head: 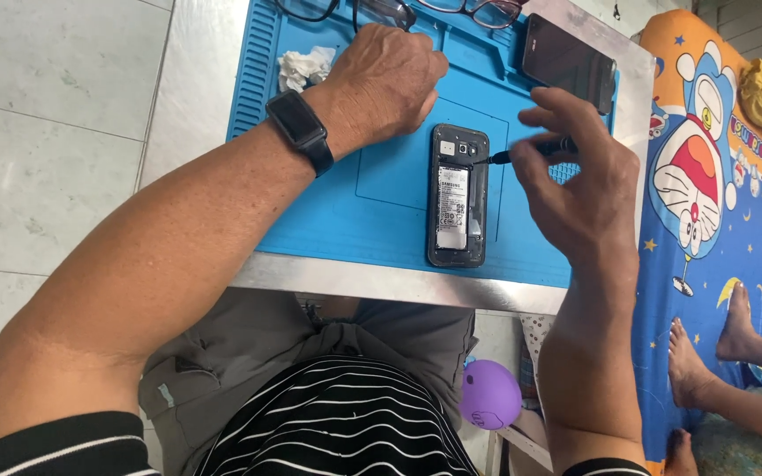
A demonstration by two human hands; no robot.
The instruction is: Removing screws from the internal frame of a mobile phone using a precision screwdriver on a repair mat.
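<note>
One opened phone [458,196] lies lengthwise on a ribbed-edged blue rubber work mat [372,203], its back cover off so that the flat, pale rectangular battery and the dark inner frame show; it sits near the mat's front edge, slightly right of centre. The left hand [384,84] rests as a loose fist on the mat just above and to the left of the phone's top end, knuckles up, gripping nothing that can be seen; a black rectangular wristband [301,130] wraps the wrist. The right hand [579,181] pinches a slim dark screwdriver [529,152] between thumb and fingertips, the thin metal tip meeting the phone's upper right edge beside the camera module. A second phone [568,62], glossy black and whole, lies at an angle at the mat's far right corner, just beyond the right hand's fingers. One crumpled white tissue [304,67] sits on the mat's upper left, and two pairs of spectacles [381,11] lie along the far edge, partly cut off by the frame. The mat covers a metal-edged table [381,282]. To the right spreads a cartoon-printed cloth [720,194] in blue and orange, with another person's two bare feet [716,339] upon it. One purple ball [489,394] rests below the table, beside the striped shirt and grey shorts.
</note>
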